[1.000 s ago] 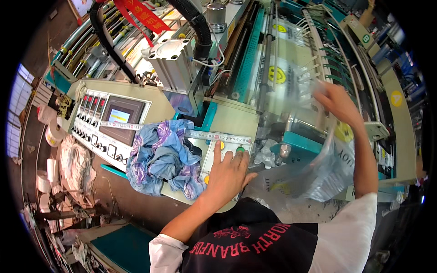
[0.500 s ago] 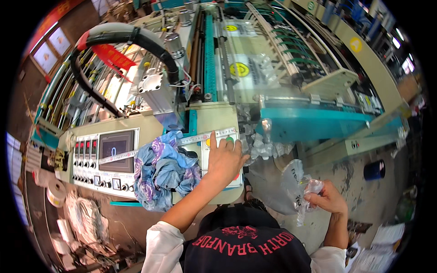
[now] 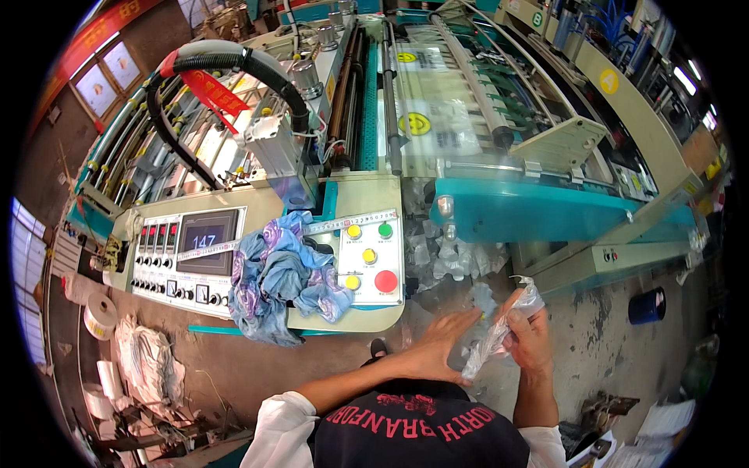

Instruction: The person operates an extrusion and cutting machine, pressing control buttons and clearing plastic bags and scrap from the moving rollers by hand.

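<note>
My right hand (image 3: pixel 530 335) is closed around a crumpled clear plastic bag (image 3: pixel 493 345), holding it in front of my body to the right. Part of the bag hangs down below the fist and part pokes out above it. My left hand (image 3: pixel 438 347) is beside the bag, fingers stretched out and thumb apart; whether it touches the plastic is hard to tell. To its upper left, the control panel (image 3: pixel 370 292) has yellow and green buttons and a large red one. A blue and purple cloth (image 3: pixel 285 273) lies bunched over the panel's middle.
A tape strip (image 3: pixel 355 222) runs along the panel beside a lit screen (image 3: pixel 207 242). Printed plastic film (image 3: pixel 429 125) lies in the machine under rollers. A teal machine cover (image 3: pixel 538 210) juts out at right. Plastic scraps (image 3: pixel 460 253) pile beneath it. A blue bin (image 3: pixel 647 306) stands on the floor.
My left hand has left the panel buttons and come down and right to the bag. My right hand has moved left with the bag, and the film on the machine looks sharper.
</note>
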